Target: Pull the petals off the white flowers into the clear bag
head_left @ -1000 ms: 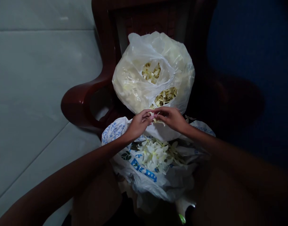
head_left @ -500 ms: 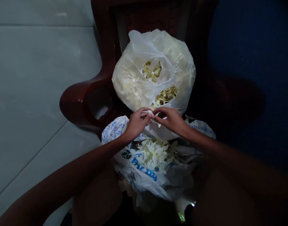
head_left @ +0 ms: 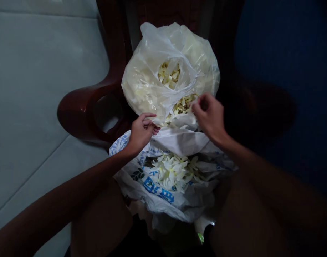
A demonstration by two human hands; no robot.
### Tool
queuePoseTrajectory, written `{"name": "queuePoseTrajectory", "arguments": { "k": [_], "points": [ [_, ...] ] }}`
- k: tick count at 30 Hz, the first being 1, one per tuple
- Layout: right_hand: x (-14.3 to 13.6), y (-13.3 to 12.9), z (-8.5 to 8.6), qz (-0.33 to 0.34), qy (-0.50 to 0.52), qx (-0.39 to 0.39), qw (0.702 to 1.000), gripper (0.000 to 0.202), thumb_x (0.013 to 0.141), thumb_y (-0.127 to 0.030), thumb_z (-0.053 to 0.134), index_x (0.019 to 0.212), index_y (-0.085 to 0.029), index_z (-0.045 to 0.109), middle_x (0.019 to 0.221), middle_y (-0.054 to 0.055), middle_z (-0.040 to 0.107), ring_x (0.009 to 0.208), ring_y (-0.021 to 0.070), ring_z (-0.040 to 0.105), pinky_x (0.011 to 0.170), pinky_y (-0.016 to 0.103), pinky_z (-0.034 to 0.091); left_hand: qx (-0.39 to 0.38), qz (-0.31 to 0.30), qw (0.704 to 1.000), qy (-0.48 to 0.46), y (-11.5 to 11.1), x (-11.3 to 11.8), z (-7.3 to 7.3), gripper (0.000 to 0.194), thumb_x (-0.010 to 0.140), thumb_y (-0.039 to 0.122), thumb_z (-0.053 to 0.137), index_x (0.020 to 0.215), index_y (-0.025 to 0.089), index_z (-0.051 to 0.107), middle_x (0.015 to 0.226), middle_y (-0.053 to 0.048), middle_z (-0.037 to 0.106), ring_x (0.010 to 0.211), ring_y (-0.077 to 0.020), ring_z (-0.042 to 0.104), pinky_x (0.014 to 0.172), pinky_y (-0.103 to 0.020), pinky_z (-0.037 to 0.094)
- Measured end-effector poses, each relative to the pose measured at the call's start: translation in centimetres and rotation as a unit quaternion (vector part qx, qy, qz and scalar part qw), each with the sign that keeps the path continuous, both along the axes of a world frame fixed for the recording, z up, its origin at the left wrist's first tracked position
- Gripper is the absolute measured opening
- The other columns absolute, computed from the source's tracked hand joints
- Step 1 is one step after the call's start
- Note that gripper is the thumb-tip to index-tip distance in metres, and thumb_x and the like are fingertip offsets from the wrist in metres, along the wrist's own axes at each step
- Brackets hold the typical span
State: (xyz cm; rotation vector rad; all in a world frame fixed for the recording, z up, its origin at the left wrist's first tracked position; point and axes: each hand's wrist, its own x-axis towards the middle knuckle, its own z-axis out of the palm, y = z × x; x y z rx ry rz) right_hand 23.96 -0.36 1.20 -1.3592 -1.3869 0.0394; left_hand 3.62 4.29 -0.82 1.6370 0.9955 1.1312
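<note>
A white plastic bag sits in front of me, with two gaps in its top. Pale yellow-white petals show through them. My right hand is at the right side of the nearer gap, fingers curled in a pinch; something pale at the fingertips is too blurred to name. My left hand hovers at the bag's near left edge, index finger stretched out and the others loosely bent. Closer to me, a heap of white flowers lies on a printed white sack with blue lettering.
Behind and around the bag is a dark red wooden chair with a curved armrest on the left. Pale floor tiles spread out at left. A dark blue surface fills the right. My legs flank the printed sack.
My hands, together over a white flower piece before, have parted. The right moved up and right to the bag's nearer gap; the left drew back leftward. The view has shifted slightly.
</note>
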Motion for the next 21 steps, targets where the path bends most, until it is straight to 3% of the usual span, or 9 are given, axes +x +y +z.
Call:
{"name": "queuePoseTrajectory", "arguments": {
  "k": [3,5,8,10,15,17,21],
  "points": [
    [1.9,0.7,0.1,0.002,0.106,0.058,0.993,0.011,0.085,-0.03,0.049,0.078,-0.022,0.046,0.074,0.001,0.058,0.065,0.0136,0.055,0.056,0.026,0.042,0.013,0.037,0.999,-0.005,1.0,-0.8,0.0,0.021,0.076,0.02,0.057,0.096,0.014,0.055,0.062,0.001,0.06,0.056,-0.0098,0.06,0.052,-0.018,0.047],
    [2.2,0.8,-0.1,0.042,0.135,0.043,0.989,0.014,0.085,-0.032,0.05,0.077,-0.022,0.045,0.073,0.001,0.058,0.061,0.013,0.055,0.051,0.025,0.042,0.011,0.048,0.999,0.0,1.4,-1.2,0.0,0.022,0.075,0.02,0.058,0.096,0.016,0.053,0.063,0.002,0.06,0.057,-0.0096,0.06,0.052,-0.017,0.046],
    [1.2,0.0,-0.4,0.174,0.021,-0.112,0.978,0.025,0.083,-0.041,0.053,0.068,-0.02,0.05,0.064,0.0,0.057,0.055,0.012,0.052,0.048,0.025,0.039,0.005,0.026,0.999,0.023,1.3,-1.2,-0.1,0.025,0.075,0.023,0.058,0.098,0.017,0.05,0.063,0.004,0.059,0.055,-0.0093,0.06,0.052,-0.017,0.046],
    [0.0,-0.6,-0.6,0.22,-0.086,-0.166,0.957,0.031,0.081,-0.044,0.056,0.064,-0.018,0.053,0.063,0.0,0.056,0.057,0.0116,0.052,0.052,0.025,0.039,0.016,-0.006,0.999,0.047,0.8,-0.8,-0.2,0.024,0.077,0.026,0.057,0.099,0.017,0.05,0.066,0.004,0.06,0.058,-0.0098,0.061,0.055,-0.019,0.048],
    [-1.8,-1.1,-0.9,0.241,-0.13,-0.122,0.954,0.019,0.082,-0.037,0.057,0.082,-0.018,0.059,0.075,0.001,0.06,0.065,0.0103,0.053,0.059,0.022,0.039,0.033,-0.09,0.992,0.08,-1.1,0.7,-0.3,0.019,0.081,0.032,0.054,0.093,0.018,0.052,0.073,0.001,0.064,0.064,-0.0111,0.063,0.062,-0.021,0.05],
    [-1.9,-0.9,-1.0,0.259,-0.147,-0.131,0.946,0.016,0.08,-0.035,0.06,0.08,-0.018,0.06,0.075,0.0,0.06,0.066,0.0105,0.052,0.06,0.022,0.038,0.023,-0.117,0.991,0.067,-1.6,1.2,-0.2,0.019,0.084,0.034,0.051,0.095,0.018,0.053,0.076,0.0,0.066,0.065,-0.0116,0.064,0.062,-0.022,0.05],
    [-1.8,-0.6,-1.2,0.227,-0.177,-0.148,0.946,0.02,0.077,-0.035,0.064,0.069,-0.018,0.058,0.068,0.0,0.058,0.065,0.0117,0.051,0.061,0.023,0.035,-0.003,-0.154,0.987,0.042,-1.8,1.7,-0.2,0.023,0.086,0.035,0.049,0.099,0.017,0.053,0.077,-0.001,0.065,0.064,-0.012,0.063,0.061,-0.023,0.052]
  ]
}}
